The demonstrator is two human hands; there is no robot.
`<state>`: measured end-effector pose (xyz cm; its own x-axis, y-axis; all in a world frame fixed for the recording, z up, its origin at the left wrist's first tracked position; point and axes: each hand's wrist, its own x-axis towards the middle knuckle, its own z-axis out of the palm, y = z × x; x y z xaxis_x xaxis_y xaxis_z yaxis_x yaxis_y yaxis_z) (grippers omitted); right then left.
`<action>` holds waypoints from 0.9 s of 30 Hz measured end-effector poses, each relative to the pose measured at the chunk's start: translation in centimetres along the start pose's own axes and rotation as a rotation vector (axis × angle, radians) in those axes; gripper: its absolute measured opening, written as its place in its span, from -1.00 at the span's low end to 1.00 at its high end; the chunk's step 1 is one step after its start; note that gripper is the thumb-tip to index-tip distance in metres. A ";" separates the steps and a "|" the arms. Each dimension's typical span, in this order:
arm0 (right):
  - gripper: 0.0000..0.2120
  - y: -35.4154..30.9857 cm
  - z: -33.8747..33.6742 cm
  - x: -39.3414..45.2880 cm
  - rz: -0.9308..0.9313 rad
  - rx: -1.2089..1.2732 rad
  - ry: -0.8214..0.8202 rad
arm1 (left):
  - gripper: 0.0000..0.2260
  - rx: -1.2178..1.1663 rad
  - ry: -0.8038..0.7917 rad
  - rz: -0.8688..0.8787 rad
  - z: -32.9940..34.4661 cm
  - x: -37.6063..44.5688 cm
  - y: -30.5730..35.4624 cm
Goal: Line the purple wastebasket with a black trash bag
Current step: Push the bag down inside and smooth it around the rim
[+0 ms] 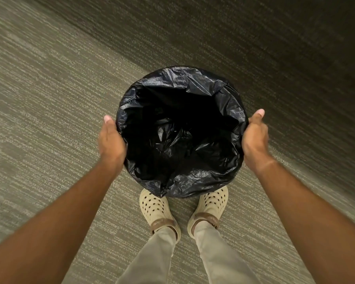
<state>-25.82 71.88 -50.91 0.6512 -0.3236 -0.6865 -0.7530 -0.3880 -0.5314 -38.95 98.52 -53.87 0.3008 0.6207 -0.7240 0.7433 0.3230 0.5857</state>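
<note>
1. A grey-green carpet (49,95) with fine pale streaks covers the floor; toward 1 o'clock it falls into darker shadow.
2. The black trash bag (178,132) sits in the middle of the view, its mouth spread into a wide round opening and its crinkled film folded outward over a round rim all the way round.
3. The wastebasket itself is fully hidden under the bag, so its purple wall cannot be seen.
4. Inside, the bag sinks into a dark hollow with loose glossy folds bunched near the bottom.
5. The left hand (111,140) presses against the bag's outer edge at 9 o'clock, thumb up along the rim, the fingers curled out of sight beneath the film; it appears to grasp the covered rim.
6. The right hand (255,138) mirrors it at 3 o'clock, thumb raised, palm against the bag, the fingers likewise hidden under the edge.
7. Both bare forearms reach in from the lower corners.
8. At 6 o'clock, just beyond the bag's near edge, stand two cream perforated clogs (155,208) with brown straps, below beige trouser legs (152,261).
</note>
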 end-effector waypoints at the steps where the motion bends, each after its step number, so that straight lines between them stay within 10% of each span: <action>1: -0.39 -0.1 -0.3 -0.9 -0.037 -0.014 0.060 | -0.13 0.036 0.016 0.006 0.2 -1.3 0.4; 12: -0.52 1.6 2.4 -1.9 0.001 0.057 0.231 | -0.58 -0.429 0.002 -0.281 1.0 -4.0 -1.1; 19: -0.27 2.5 1.3 1.3 0.334 0.294 -0.154 | -0.57 -0.333 -0.052 -0.335 0.5 -2.8 -1.0; 27: -0.68 1.3 0.6 -5.9 0.096 0.124 0.252 | -0.69 -0.100 0.307 -0.142 1.6 -7.1 -1.9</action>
<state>-30.75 73.82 -47.87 0.5679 -0.5634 -0.6001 -0.8078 -0.2417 -0.5376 -41.55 92.30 -50.44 -0.0059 0.7457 -0.6662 0.6980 0.4802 0.5312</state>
